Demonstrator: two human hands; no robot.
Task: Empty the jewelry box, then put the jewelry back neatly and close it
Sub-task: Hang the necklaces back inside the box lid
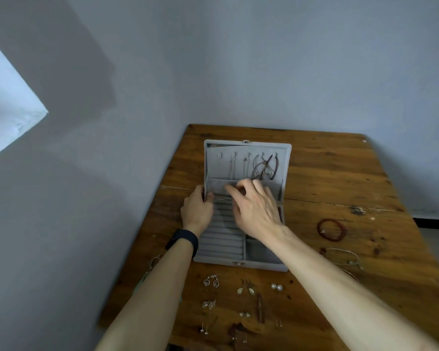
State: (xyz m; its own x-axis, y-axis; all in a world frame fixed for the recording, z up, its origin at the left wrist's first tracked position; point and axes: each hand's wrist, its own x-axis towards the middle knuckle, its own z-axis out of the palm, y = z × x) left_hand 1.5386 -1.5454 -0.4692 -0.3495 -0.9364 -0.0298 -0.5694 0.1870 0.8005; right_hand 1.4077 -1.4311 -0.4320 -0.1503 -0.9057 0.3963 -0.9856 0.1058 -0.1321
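A grey velvet jewelry box (264, 265) lies open on the wooden table (340, 178), its lid (287, 158) standing up at the back. Necklaces and bracelets (265, 166) hang from hooks inside the lid, above a fabric pocket (217, 184). My left hand (197, 211) grips the box's left edge where lid and base meet. My right hand (255, 211) reaches over the ring rolls (223, 239), its fingers curled at the pocket's top edge; whether they pinch it I cannot tell. The front right compartment (260, 250) looks bare.
Several earrings (211, 282) and pearl studs (276, 287) lie in rows in front of the box. A red bead bracelet (332, 229) and a thin chain (342, 255) lie to the right. A grey wall stands close on the left.
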